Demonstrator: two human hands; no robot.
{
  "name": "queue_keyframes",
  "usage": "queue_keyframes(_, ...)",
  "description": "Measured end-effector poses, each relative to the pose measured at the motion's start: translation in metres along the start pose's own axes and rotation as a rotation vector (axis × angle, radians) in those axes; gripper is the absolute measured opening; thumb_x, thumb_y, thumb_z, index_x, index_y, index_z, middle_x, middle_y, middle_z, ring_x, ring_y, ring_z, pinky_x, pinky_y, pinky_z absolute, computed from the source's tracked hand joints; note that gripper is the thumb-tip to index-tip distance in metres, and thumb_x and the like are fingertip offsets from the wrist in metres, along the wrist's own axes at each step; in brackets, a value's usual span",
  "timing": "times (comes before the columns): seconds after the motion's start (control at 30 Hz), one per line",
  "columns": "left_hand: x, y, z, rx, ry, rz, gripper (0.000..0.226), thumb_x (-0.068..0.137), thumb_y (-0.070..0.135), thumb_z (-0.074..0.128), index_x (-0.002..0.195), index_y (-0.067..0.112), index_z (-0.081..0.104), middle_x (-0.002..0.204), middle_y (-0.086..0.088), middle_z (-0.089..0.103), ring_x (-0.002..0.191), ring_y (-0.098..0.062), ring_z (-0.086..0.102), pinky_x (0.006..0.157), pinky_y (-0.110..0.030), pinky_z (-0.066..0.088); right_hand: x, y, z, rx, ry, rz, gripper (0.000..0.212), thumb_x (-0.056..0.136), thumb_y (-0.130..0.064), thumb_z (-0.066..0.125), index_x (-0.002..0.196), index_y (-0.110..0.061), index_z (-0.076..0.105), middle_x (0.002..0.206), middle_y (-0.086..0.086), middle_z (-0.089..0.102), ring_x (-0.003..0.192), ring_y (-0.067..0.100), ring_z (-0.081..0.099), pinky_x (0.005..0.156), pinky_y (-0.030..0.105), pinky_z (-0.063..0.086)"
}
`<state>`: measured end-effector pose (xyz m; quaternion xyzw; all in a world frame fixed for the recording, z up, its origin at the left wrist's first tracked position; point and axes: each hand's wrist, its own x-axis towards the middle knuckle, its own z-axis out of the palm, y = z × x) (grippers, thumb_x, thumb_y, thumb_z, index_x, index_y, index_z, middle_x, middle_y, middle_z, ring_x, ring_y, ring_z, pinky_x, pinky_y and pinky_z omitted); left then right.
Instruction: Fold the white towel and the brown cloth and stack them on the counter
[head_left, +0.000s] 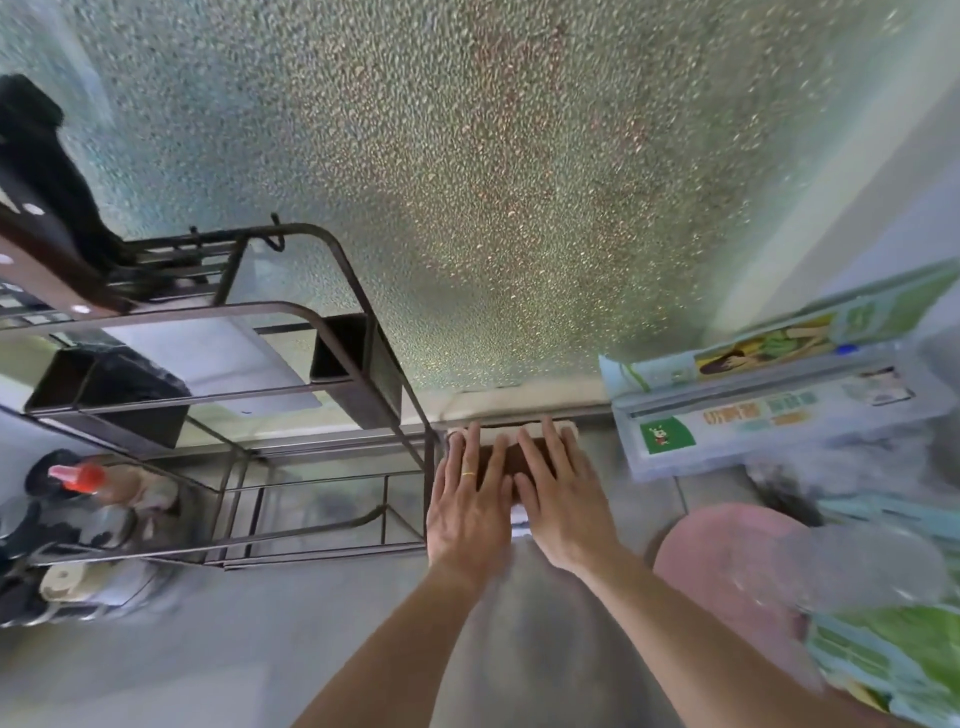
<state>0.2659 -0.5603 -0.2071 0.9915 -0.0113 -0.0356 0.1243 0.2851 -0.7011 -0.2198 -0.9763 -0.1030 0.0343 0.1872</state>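
- The worktop (639, 499) is crowded: a wire rack (322, 395) stands just left of the pile and a box of wrap (779, 421) just right. The gap is narrow, so a sideways nudge when the hands lift could push the stack against either one.
- The white towel (563, 429) lies folded against the back edge by the frosted window, showing only as a pale strip; if it sits off-square, the pile may lean.
- The brown cloth (511, 457) sits folded on top of it, largely hidden. Its top layer could spring open once the pressure goes.
- The left hand (467, 506) and right hand (563, 501) lie flat, fingers spread, pressing down and gripping nothing; dragging them away rather than lifting could slide the cloth off.
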Motion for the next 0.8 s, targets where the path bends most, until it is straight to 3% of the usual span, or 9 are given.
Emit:
queue_keyframes(0.17, -0.003, -0.007, 0.017, 0.066, -0.054, 0.038, 0.056, 0.104, 0.040, 0.017, 0.156, 0.035, -0.004, 0.167, -0.001, -0.014, 0.152, -0.023, -0.018, 0.126, -0.042, 0.011, -0.010, 0.009, 0.023, 0.034, -0.012, 0.006, 0.058, 0.102, -0.042, 0.027, 0.156, -0.023, 0.020, 0.166, 0.010, 0.014, 0.154, 0.031, 0.009, 0.117, 0.049, 0.033)
queue_keyframes(0.4, 0.002, -0.007, 0.024, 0.085, -0.077, 0.040, 0.058, 0.103, 0.038, 0.018, 0.156, 0.034, -0.006, 0.167, -0.002, -0.015, 0.151, -0.026, -0.020, 0.125, -0.044, 0.011, -0.011, 0.006, 0.034, 0.019, -0.006, 0.044, 0.059, 0.102, -0.040, 0.030, 0.157, -0.022, 0.016, 0.167, 0.011, 0.011, 0.154, 0.031, 0.000, 0.115, 0.051, 0.036)
queue_keyframes(0.57, 0.002, -0.005, 0.015, 0.114, -0.118, 0.033, 0.060, 0.100, 0.039, 0.013, 0.157, 0.032, -0.003, 0.167, -0.004, -0.013, 0.152, -0.028, -0.018, 0.125, -0.046, 0.009, -0.008, 0.004, 0.028, -0.018, -0.065, 0.076, 0.060, 0.101, -0.045, 0.026, 0.157, -0.025, 0.017, 0.166, 0.009, 0.014, 0.154, 0.032, 0.007, 0.110, 0.054, 0.041)
queue_keyframes(0.67, -0.003, 0.000, -0.002, 0.093, -0.118, 0.031, 0.059, 0.101, 0.038, 0.017, 0.157, 0.031, -0.001, 0.167, -0.006, -0.011, 0.152, -0.029, -0.016, 0.125, -0.048, 0.009, -0.010, -0.003, 0.005, -0.021, -0.089, 0.072, 0.062, 0.099, -0.049, 0.020, 0.157, -0.027, 0.015, 0.167, 0.008, 0.012, 0.153, 0.034, 0.010, 0.114, 0.055, 0.034)
queue_keyframes(0.8, -0.026, 0.009, -0.034, 0.018, 0.002, 0.089, 0.062, 0.103, 0.032, 0.034, 0.157, 0.031, 0.004, 0.167, -0.009, 0.001, 0.154, -0.027, -0.008, 0.125, -0.045, 0.014, -0.035, -0.019, -0.031, -0.020, 0.039, 0.058, 0.063, 0.099, -0.051, 0.026, 0.156, -0.025, 0.018, 0.167, 0.010, 0.013, 0.153, 0.034, 0.010, 0.121, 0.049, 0.024)
